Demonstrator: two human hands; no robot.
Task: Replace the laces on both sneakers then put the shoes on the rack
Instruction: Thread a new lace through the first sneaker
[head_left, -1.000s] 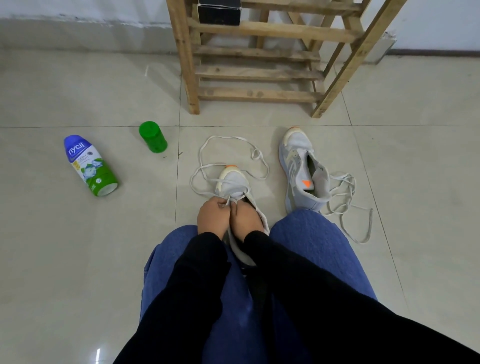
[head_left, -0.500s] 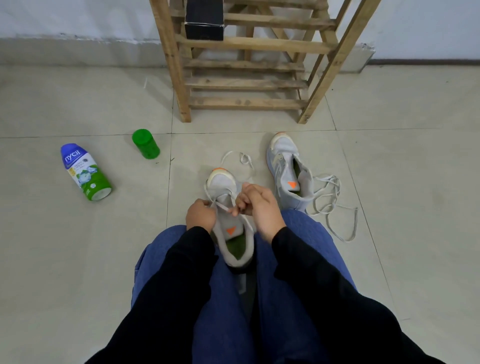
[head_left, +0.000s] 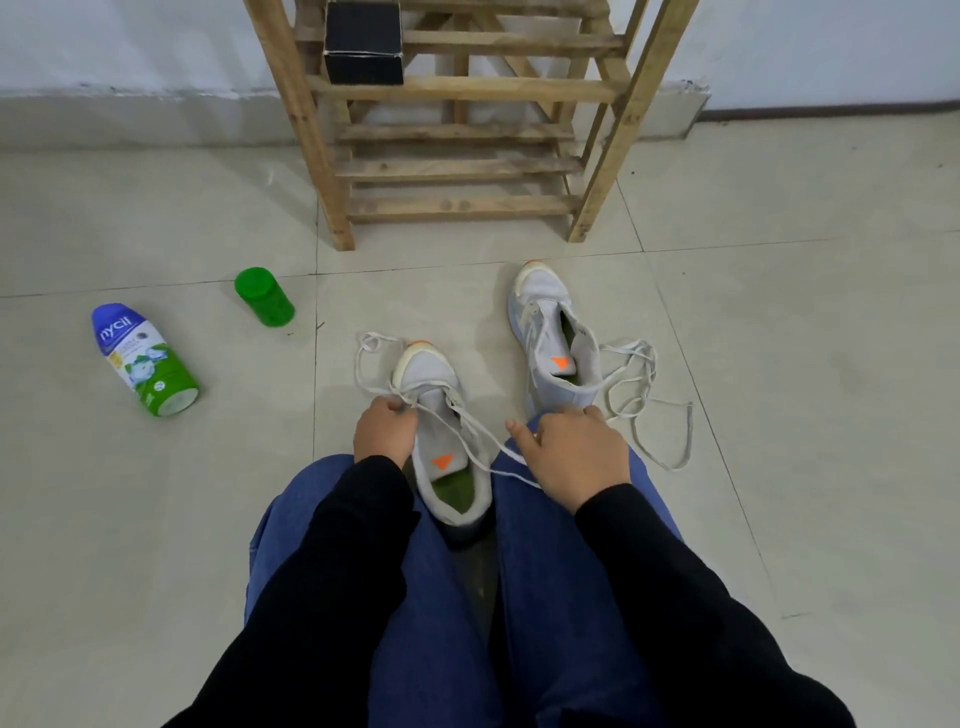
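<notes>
A grey sneaker (head_left: 441, 415) with an orange tongue tag stands on the floor between my knees, toe pointing away. My left hand (head_left: 384, 428) pinches its white lace (head_left: 483, 436) at the eyelets on the shoe's left side. My right hand (head_left: 574, 457) holds the same lace, drawn taut across the shoe toward my right knee. A loose loop of that lace lies left of the toe. The second grey sneaker (head_left: 553, 343) stands farther right, with a loose white lace (head_left: 644, 400) piled beside it. The wooden shoe rack (head_left: 462, 130) stands ahead.
A black box (head_left: 363, 44) sits on a rack shelf. A green cap (head_left: 264, 297) and a blue-and-green powder bottle (head_left: 143, 361) lie on the tiled floor to the left. A wall runs behind the rack.
My hands have parted: the right one pulled the lace out rightward toward my knee while the left stayed at the eyelets. The loop by the toe has shrunk. The view tilted up.
</notes>
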